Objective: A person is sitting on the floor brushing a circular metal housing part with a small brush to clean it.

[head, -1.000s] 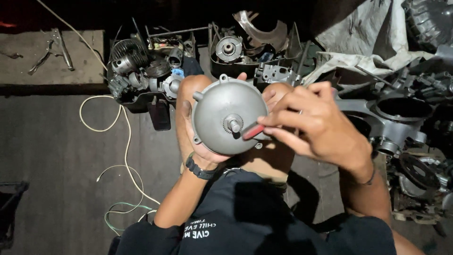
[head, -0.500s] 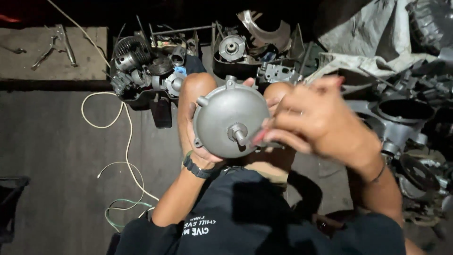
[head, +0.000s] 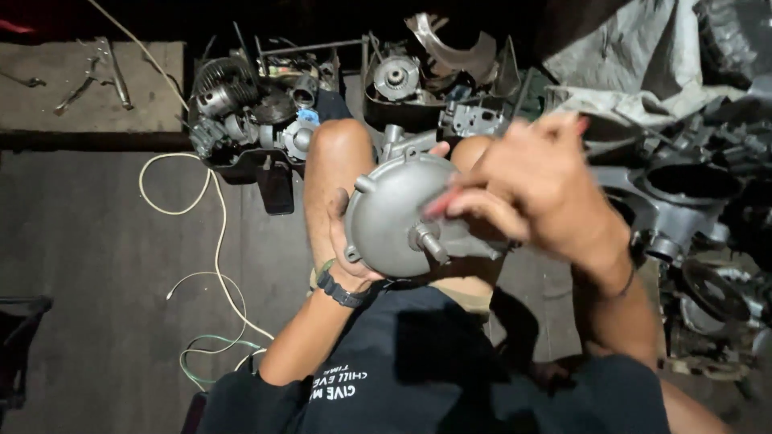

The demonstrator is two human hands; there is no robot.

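While loose tools lie on a worn board at far left and a pale cable loops across the dark floor, the inspection centres on the person's lap. Beyond the knees sits a tray of motor parts, finned and greasy. Left hand, a dark watch at its wrist, is closed around the lower rim of a round grey motor housing, thumb laid across the edge, propping it between the knees. This casing is domed cast metal, matt and slightly dusty, with small lugs about its rim and a stub shaft projecting from the centre. Judged heavy, rigid, not fragile; best gripped by the rim or lugs, not the shaft. Right hand, blurred, is partly curled over the housing's right side, pinching a slim red tool. More grey castings crowd the right
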